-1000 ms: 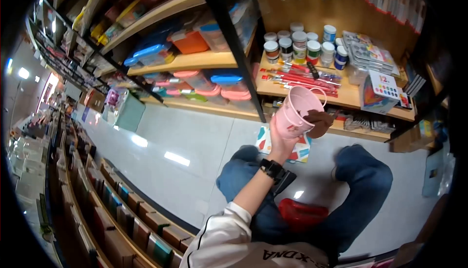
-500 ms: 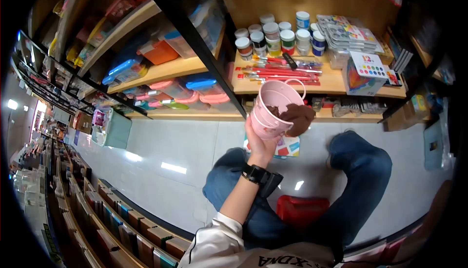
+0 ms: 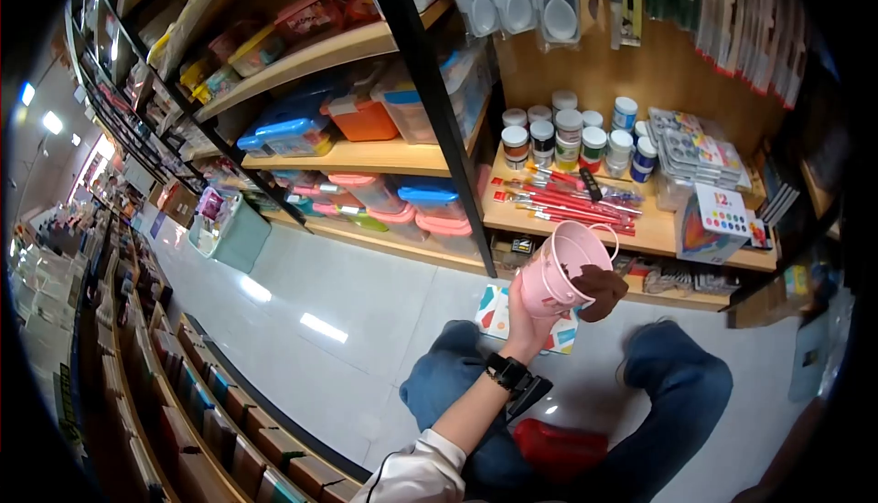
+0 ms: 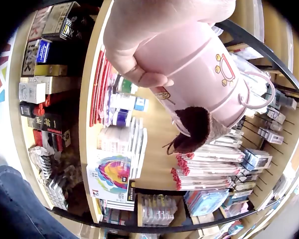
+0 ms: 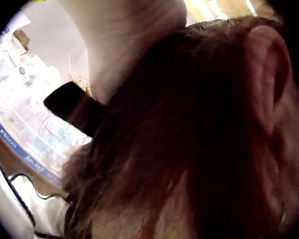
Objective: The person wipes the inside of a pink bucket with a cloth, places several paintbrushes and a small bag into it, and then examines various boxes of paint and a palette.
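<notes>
Nearest me, at the head: right hand (image 5: 134, 40) beside dark hair (image 5: 154, 149). Its fingers are out of sight, so I can't tell whether it is open or closed.

Ahead, the left hand (image 3: 528, 320) grips the pink, tapered, metal-looking bucket (image 3: 541, 283), fingers curled round its lower wall. Step in hand, by my reading: a one-handed hold, bucket raised off the floor, in front of the shelving. The next move, I judge, calls for a steady wrist and a watch on the tilt, with room kept from the shelf edge.

Bucket's look: mouth tipped to one side, raised bands round the wall, a red-and-yellow printed motif (image 4: 225, 70), a thin pink loop handle (image 4: 261, 102). A brown, ragged-edged piece (image 3: 602, 294), perhaps cloth, hangs over the rim. I can't make out what lies deeper inside.

Lower, on the pale floor: a red object (image 3: 560, 448) between the legs; a colourful patterned sheet (image 3: 495, 309) beneath the bucket.

Beyond, on the wooden shelf (image 3: 508, 218): red-handled brushes (image 3: 572, 208), then white-lidded paint jars (image 3: 567, 137).
</notes>
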Available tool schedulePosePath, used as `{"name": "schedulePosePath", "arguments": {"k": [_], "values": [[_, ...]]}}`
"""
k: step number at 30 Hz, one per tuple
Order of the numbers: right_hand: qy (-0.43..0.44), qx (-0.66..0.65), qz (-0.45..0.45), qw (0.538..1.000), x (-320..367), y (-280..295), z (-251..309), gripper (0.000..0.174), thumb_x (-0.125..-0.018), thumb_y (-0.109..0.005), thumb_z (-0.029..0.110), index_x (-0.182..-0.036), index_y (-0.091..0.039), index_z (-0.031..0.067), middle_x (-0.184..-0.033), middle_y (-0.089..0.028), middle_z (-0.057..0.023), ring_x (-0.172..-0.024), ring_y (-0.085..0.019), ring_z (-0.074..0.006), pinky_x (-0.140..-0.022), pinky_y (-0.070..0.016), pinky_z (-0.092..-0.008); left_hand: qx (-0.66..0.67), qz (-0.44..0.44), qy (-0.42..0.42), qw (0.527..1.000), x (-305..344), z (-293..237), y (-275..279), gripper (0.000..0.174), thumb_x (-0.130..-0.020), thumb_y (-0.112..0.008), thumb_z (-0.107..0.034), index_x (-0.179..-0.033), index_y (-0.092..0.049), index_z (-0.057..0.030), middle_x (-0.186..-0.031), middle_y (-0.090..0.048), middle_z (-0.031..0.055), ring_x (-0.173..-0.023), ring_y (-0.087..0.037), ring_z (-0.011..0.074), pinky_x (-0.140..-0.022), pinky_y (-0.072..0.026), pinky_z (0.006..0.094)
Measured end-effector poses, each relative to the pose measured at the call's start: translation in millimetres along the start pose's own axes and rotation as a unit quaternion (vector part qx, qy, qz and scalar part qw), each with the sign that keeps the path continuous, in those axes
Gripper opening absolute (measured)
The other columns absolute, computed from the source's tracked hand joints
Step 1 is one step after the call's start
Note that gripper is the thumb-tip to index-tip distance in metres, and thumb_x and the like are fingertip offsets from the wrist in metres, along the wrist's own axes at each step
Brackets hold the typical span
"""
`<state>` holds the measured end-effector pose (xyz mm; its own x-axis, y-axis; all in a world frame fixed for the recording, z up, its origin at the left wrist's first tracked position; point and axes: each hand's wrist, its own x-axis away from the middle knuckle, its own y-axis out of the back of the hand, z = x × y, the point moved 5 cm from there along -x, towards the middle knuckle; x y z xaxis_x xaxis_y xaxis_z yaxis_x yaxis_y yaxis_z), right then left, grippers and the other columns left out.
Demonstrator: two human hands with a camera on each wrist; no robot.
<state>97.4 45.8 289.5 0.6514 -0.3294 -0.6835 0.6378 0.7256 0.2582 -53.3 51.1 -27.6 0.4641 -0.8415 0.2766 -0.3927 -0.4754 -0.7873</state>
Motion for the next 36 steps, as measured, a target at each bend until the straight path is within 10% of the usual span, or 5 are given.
{"name": "schedulePosePath", "arguments": {"k": [10, 13, 36], "values": [[0.014, -0.066, -0.038, 0.997, 4.0, 5.5, -0.9, 0.041, -0.075, -0.061, 0.026, -0.102, -0.047, -0.0008, -0.097, -0.054, -0.0174, -0.08, -0.057, -0.0257, -0.067, -0.0465, -0.0342, 0.036, 0.007, -0.004, 0.999, -7.4, 5.0, 6.3, 0.057, -0.089, -0.024, -0.051, -0.131, -0.034, -0.0134, -0.129, -0.042, 0.0097, -0.115, -0.045, 0.0276, -0.092, -0.0388, 0.0466], [0.019, -0.094, -0.059, 0.994, 7.6, 9.9, -3.5, 0.04, -0.075, -0.061, 0.026, -0.101, -0.048, -0.0007, -0.096, -0.054, -0.0171, -0.079, -0.057, -0.0255, -0.067, -0.0464, -0.0342, 0.038, -0.029, -0.026, 0.999, -9.4, 6.8, 7.3, 0.056, -0.086, -0.027, -0.057, -0.115, -0.046, -0.0123, -0.095, -0.058, 0.0051, -0.075, -0.056, 0.0196, -0.052, -0.0399, 0.0288], [0.108, -0.166, -0.156, 0.968, 40.0, 41.1, 13.2, 0.032, -0.075, -0.062, 0.023, -0.094, -0.052, 0.0002, -0.091, -0.057, -0.0147, -0.076, -0.057, -0.0242, -0.066, -0.0459, -0.034, 0.068, -0.005, -0.034, 0.997, -8.2, 2.7, 3.3, 0.05, -0.087, -0.033, -0.053, -0.118, -0.044, -0.0152, -0.104, -0.056, 0.0041, -0.085, -0.055, 0.0181, -0.06, -0.0403, 0.0303]]}}
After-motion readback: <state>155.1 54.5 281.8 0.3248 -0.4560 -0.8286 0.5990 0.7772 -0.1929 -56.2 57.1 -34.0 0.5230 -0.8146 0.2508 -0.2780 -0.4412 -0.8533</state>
